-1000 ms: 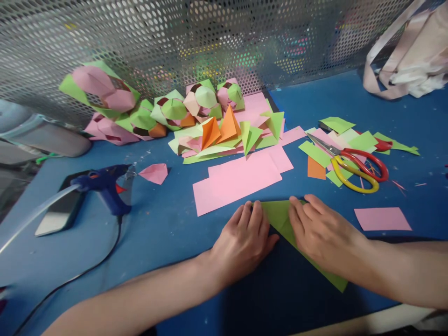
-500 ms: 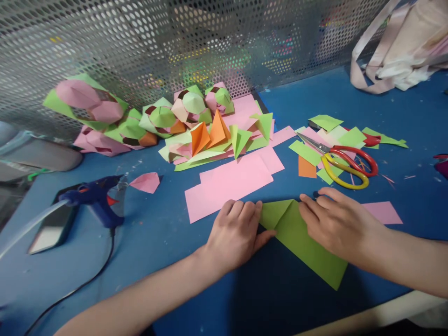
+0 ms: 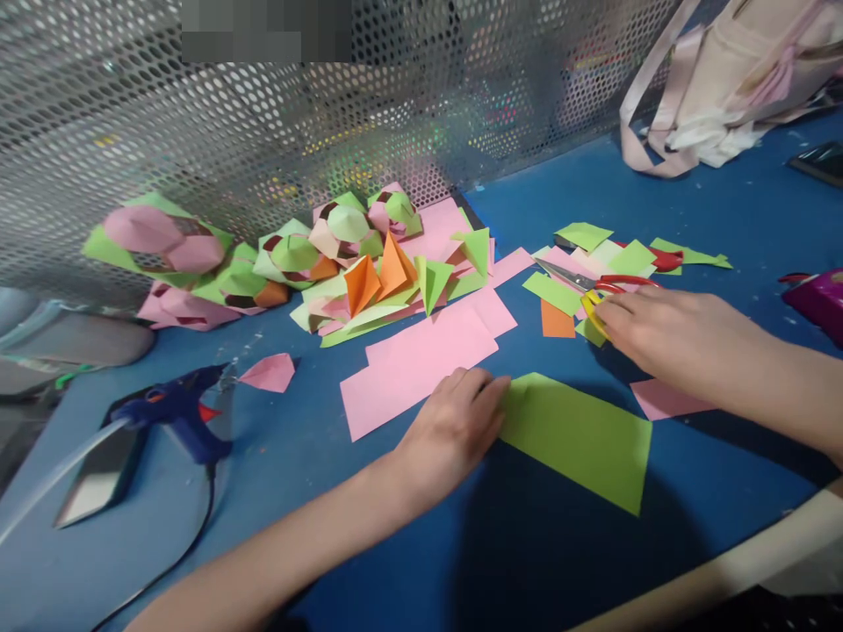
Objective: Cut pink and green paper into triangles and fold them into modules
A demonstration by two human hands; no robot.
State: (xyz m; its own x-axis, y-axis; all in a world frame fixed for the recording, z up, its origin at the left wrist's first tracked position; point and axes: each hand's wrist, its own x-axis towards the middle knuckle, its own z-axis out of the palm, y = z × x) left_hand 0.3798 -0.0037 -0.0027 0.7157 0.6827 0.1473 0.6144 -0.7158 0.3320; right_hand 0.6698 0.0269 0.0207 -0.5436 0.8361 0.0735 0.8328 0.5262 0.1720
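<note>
A sheet of green paper (image 3: 580, 439) lies on the blue table in front of me. My left hand (image 3: 454, 421) is closed on its left end, thumb and fingers pinching the edge. Over to the right, my right hand (image 3: 659, 338) has its fingers on the handles of a pair of scissors (image 3: 593, 298), covering much of the red and yellow loops. The blades point left across a pile of paper scraps (image 3: 557, 292). A pink paper rectangle (image 3: 665, 399) lies below my right wrist, partly hidden by it.
Pink sheets (image 3: 421, 360) and folded orange and green pieces (image 3: 392, 268) lie ahead. Paper models (image 3: 290, 250) line the perforated metal panel (image 3: 263, 132). At left, a blue glue gun (image 3: 177, 408) rests by a phone (image 3: 98, 478). A bag (image 3: 744, 70) stands at the back right.
My right hand has left the green paper and moved up and right onto the scissors. The paper's folded corner has gone from sight; it now lies flatter. My left hand stays on it.
</note>
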